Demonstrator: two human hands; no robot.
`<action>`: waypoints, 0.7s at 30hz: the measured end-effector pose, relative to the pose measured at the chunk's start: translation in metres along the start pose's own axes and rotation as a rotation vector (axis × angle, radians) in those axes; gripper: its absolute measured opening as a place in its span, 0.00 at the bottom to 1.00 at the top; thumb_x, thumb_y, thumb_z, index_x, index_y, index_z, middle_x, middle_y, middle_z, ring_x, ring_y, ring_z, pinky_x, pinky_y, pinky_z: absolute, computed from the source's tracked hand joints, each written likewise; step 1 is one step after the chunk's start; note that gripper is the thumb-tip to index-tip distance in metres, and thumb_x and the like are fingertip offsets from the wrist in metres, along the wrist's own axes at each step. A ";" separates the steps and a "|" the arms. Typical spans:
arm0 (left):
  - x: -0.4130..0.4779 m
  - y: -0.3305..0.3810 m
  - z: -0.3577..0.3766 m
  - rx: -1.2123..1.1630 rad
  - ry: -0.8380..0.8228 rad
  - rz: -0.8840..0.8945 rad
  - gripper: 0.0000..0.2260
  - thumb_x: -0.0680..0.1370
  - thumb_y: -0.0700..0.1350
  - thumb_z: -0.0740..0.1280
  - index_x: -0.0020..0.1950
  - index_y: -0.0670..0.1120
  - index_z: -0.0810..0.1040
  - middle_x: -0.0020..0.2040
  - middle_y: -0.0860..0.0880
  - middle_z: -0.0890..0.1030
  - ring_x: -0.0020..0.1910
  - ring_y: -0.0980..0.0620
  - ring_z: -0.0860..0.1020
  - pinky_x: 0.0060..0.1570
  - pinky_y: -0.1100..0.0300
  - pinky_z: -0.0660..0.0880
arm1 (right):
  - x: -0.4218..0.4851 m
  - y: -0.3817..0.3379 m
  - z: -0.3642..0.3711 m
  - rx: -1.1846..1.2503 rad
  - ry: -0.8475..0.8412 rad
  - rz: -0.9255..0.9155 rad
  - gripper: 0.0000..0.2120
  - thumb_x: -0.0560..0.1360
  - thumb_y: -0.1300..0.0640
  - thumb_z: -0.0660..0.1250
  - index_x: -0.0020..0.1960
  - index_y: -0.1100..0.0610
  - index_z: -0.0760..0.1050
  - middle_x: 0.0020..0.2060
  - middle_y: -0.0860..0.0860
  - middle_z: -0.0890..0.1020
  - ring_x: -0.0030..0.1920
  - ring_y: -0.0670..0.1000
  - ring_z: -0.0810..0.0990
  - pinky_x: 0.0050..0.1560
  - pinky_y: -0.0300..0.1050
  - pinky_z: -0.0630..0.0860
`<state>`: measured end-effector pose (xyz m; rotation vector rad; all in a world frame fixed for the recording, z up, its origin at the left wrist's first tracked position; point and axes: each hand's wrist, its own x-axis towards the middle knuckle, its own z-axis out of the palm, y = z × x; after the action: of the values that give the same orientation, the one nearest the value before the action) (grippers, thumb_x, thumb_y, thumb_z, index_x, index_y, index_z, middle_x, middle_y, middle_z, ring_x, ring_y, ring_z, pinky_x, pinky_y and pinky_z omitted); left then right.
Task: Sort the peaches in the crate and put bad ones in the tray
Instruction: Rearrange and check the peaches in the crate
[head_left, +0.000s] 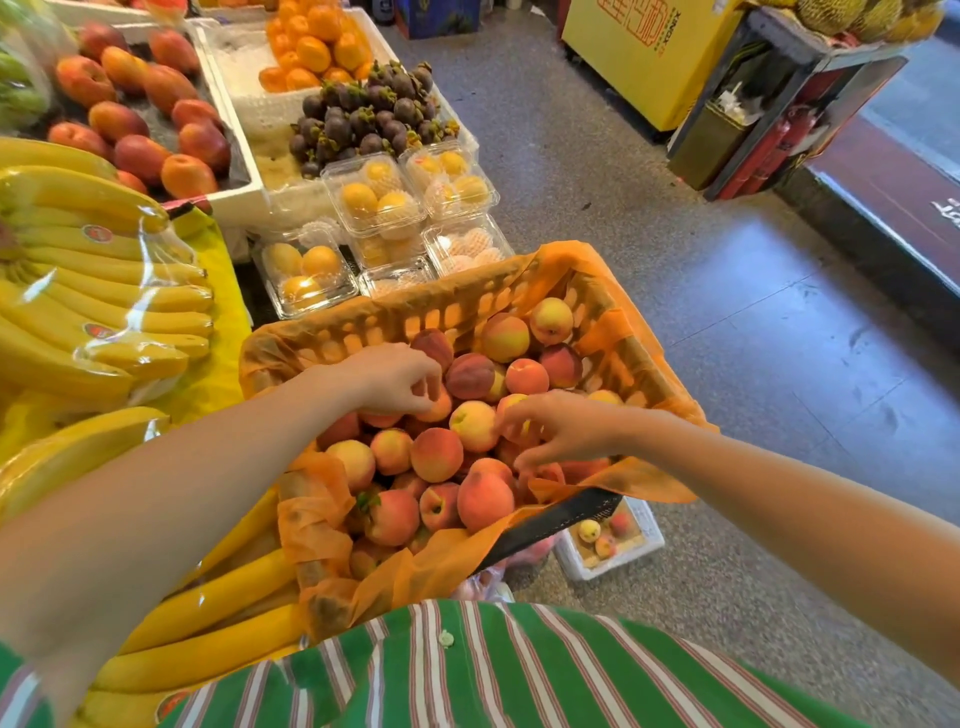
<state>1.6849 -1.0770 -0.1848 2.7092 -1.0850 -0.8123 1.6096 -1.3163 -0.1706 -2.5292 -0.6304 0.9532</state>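
Many peaches (436, 454) fill the crate (441, 312), three lie in the tray (647, 525)

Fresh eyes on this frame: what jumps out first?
The orange-lined crate heaped with peaches, dead centre, with the left hand and right hand both in the pile, fingers curled onto fruit. Next, the big yellow bananas at left. Easy to miss: the white tray on the floor beside the crate, holding a few peaches.
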 end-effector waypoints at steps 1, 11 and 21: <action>0.006 0.004 -0.003 -0.027 0.047 0.030 0.10 0.77 0.51 0.66 0.55 0.50 0.78 0.50 0.50 0.82 0.47 0.52 0.78 0.46 0.53 0.77 | -0.007 0.009 -0.008 0.026 0.039 0.042 0.21 0.73 0.51 0.72 0.65 0.52 0.74 0.55 0.48 0.80 0.52 0.47 0.79 0.53 0.46 0.78; 0.085 0.044 -0.018 -0.065 0.270 0.179 0.22 0.75 0.50 0.69 0.67 0.45 0.70 0.65 0.44 0.71 0.63 0.44 0.70 0.59 0.50 0.70 | -0.025 0.070 -0.033 -0.298 0.039 0.282 0.24 0.73 0.52 0.69 0.68 0.55 0.70 0.59 0.55 0.78 0.58 0.56 0.75 0.55 0.48 0.73; 0.149 0.060 -0.019 -0.073 0.221 0.094 0.36 0.76 0.49 0.68 0.78 0.44 0.53 0.73 0.41 0.60 0.70 0.39 0.65 0.64 0.49 0.69 | -0.010 0.078 -0.028 -0.335 -0.002 0.299 0.22 0.75 0.51 0.66 0.65 0.59 0.71 0.59 0.56 0.71 0.58 0.56 0.74 0.53 0.45 0.71</action>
<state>1.7478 -1.2223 -0.2162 2.5904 -1.1001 -0.5131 1.6438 -1.3917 -0.1830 -2.9833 -0.4494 1.0187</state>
